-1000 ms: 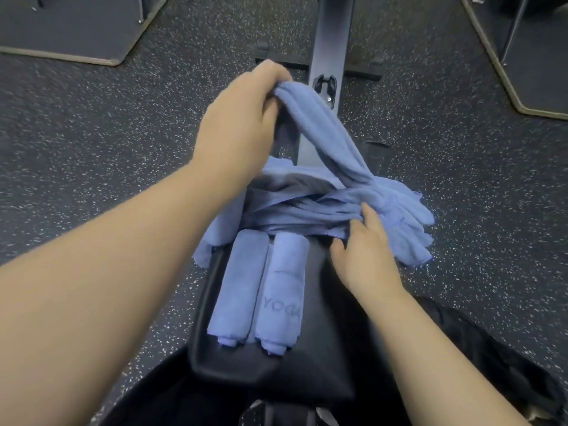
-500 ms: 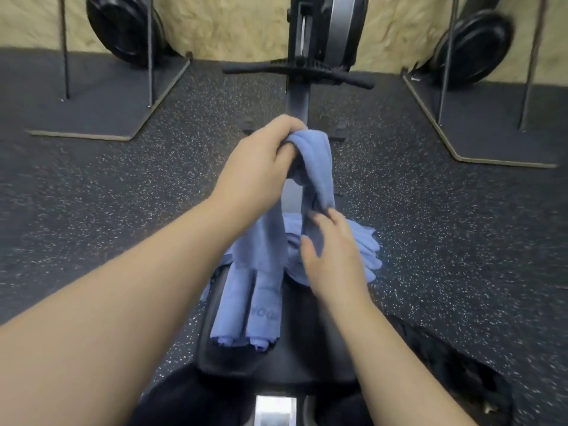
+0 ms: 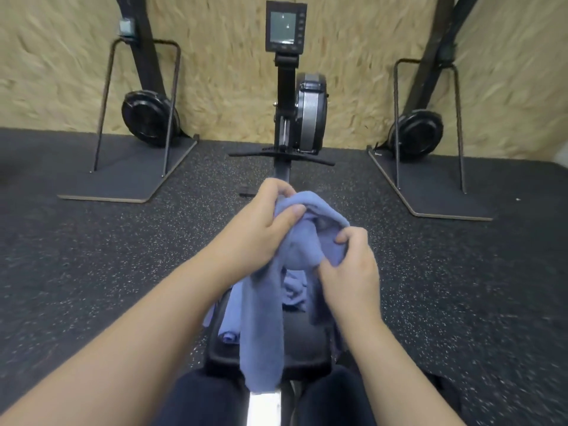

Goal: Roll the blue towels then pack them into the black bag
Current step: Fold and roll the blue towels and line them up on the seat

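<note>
Far left: upright machine with black flywheel on a dark base plate, against the pale chipboard wall. Speckled black rubber floor all around.

Left hand raised mid-frame, fingers curled over the top fold of a blue towel, thumb pressed onto the cloth from the near side. Grasping it, not released.

Towel draped from that grip: long tail hanging straight down between the forearms, lower end reaching the knees in dark trousers. Unrolled, held in the air, not resting flat on anything.

Behind and below the hanging tail: black rower seat. On its left part, end of a rolled blue towel showing, mostly hidden by the tail. Further back on the seat, crumpled heap of more blue cloth, loose, not rolled.

Centre background: rowing machine with monitor on a post, grey flywheel housing just right of the post, handle bar across below it. Shiny rail at bottom edge between the knees.

Right hand a bit lower than the left, just right of it, fingers clenched round the other side of the same towel's top fold, thumb pinching in. Both hands close together on the fold, cloth bunched between them.

Lower right, beside the right forearm: dark shape on the floor, too blurred to tell whether bag.

Far right: second upright machine with flywheel on its base plate.
</note>
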Demonstrator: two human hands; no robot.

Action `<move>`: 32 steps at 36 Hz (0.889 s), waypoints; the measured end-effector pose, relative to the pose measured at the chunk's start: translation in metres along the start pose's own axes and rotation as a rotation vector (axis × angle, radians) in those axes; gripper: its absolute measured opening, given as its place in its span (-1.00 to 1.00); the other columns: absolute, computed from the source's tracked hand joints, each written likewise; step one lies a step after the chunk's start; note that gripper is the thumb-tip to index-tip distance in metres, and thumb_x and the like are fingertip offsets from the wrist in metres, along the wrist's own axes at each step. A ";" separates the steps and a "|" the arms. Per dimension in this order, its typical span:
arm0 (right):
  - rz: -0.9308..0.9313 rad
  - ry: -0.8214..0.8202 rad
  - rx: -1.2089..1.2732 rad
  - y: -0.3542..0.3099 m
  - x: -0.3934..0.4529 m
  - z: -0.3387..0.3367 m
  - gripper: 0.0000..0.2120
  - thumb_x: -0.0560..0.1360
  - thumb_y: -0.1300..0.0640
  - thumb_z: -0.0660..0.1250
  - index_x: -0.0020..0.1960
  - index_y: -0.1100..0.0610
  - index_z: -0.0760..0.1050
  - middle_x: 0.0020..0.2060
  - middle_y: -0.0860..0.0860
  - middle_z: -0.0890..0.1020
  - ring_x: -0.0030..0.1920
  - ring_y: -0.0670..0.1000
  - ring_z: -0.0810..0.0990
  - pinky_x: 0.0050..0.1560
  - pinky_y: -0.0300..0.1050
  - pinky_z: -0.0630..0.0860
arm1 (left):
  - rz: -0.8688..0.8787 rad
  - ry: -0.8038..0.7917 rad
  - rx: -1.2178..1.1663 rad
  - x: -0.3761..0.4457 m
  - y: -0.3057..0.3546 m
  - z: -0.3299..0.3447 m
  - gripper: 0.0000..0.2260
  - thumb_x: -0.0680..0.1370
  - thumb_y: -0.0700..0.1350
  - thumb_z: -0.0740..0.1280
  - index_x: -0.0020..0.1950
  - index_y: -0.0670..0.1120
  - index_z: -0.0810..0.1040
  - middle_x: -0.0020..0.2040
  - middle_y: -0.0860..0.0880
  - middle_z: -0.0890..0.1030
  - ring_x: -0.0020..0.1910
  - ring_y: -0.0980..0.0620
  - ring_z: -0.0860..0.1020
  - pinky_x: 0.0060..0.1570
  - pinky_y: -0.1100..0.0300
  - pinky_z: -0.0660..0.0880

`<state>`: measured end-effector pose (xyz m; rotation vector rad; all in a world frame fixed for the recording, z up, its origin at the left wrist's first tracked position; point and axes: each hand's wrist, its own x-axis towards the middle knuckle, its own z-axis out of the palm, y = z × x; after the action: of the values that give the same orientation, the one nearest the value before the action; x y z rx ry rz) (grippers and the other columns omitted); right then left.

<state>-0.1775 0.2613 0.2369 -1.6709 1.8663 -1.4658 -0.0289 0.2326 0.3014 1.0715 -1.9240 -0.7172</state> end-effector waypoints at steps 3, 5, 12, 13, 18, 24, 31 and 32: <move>-0.006 -0.006 0.060 -0.012 -0.024 -0.027 -0.70 0.44 0.06 0.41 -0.01 -0.10 0.28 -0.09 -0.06 0.52 -0.04 0.05 0.48 -0.09 -0.06 0.35 | 0.059 0.014 0.017 -0.028 0.015 -0.005 -0.82 0.60 -0.12 0.24 0.01 0.13 0.27 -0.19 0.11 0.47 -0.26 0.17 0.45 -0.09 0.10 0.40; -0.048 -0.001 0.075 -0.018 -0.040 -0.044 -0.73 0.45 0.07 0.41 -0.06 -0.14 0.33 -0.11 -0.12 0.53 -0.07 -0.01 0.49 -0.10 -0.12 0.36 | 0.096 0.007 0.053 -0.047 0.022 -0.006 -0.79 0.61 -0.18 0.20 -0.04 0.15 0.29 -0.20 0.13 0.46 -0.27 0.19 0.43 -0.11 0.13 0.38; -0.087 0.023 0.144 -0.040 -0.088 -0.095 -0.81 0.44 0.12 0.43 -0.17 -0.03 0.41 -0.20 -0.12 0.56 -0.15 -0.13 0.51 -0.14 -0.29 0.39 | 0.210 0.076 0.140 -0.110 0.048 -0.006 -0.67 0.49 -0.21 0.14 -0.06 0.27 0.43 -0.01 0.12 0.52 0.06 0.31 0.46 0.10 0.49 0.29; -0.094 0.004 0.153 -0.044 -0.094 -0.102 -0.83 0.46 0.12 0.42 -0.17 -0.02 0.43 -0.21 -0.12 0.57 -0.16 -0.13 0.52 -0.14 -0.27 0.40 | 0.201 0.073 0.171 -0.118 0.053 -0.007 -0.74 0.50 -0.10 0.17 -0.05 0.30 0.42 0.00 0.15 0.52 0.06 0.31 0.46 0.10 0.46 0.31; -0.209 0.028 0.098 -0.060 -0.107 -0.126 -0.81 0.48 0.22 0.38 -0.16 -0.05 0.49 -0.18 -0.18 0.58 -0.09 -0.18 0.53 -0.06 -0.36 0.39 | 0.071 0.063 0.411 -0.142 0.075 -0.021 -0.73 0.39 0.17 0.42 0.01 0.24 0.42 -0.04 0.20 0.44 -0.03 0.21 0.47 0.01 0.18 0.41; -0.227 0.098 0.088 -0.082 -0.103 -0.150 -0.75 0.42 0.38 0.27 -0.15 0.05 0.54 -0.16 -0.11 0.58 -0.10 -0.13 0.51 -0.05 -0.22 0.42 | 0.077 0.079 0.535 -0.150 0.089 -0.034 -0.88 0.42 -0.01 0.31 -0.08 0.16 0.46 -0.10 0.14 0.42 -0.08 0.10 0.49 -0.06 0.09 0.44; -0.133 0.101 0.125 -0.091 -0.104 -0.160 -0.81 0.50 0.21 0.29 -0.16 -0.07 0.50 -0.23 -0.23 0.59 -0.17 -0.21 0.52 -0.20 -0.39 0.37 | 0.273 0.196 0.446 -0.154 0.084 -0.045 -0.69 0.38 0.01 0.17 0.05 0.14 0.59 -0.02 0.14 0.43 -0.03 0.02 0.50 0.01 0.06 0.46; -0.127 0.094 0.130 -0.093 -0.104 -0.159 -0.83 0.50 0.20 0.30 -0.18 -0.06 0.50 -0.24 -0.24 0.59 -0.18 -0.21 0.52 -0.23 -0.40 0.36 | 0.304 0.227 0.450 -0.154 0.087 -0.044 -0.70 0.38 -0.01 0.17 0.03 0.12 0.59 -0.04 0.13 0.43 -0.06 0.01 0.50 -0.03 0.07 0.46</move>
<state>-0.2031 0.4443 0.3401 -1.7137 1.6973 -1.7046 0.0219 0.4048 0.3341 1.0344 -2.0317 0.0127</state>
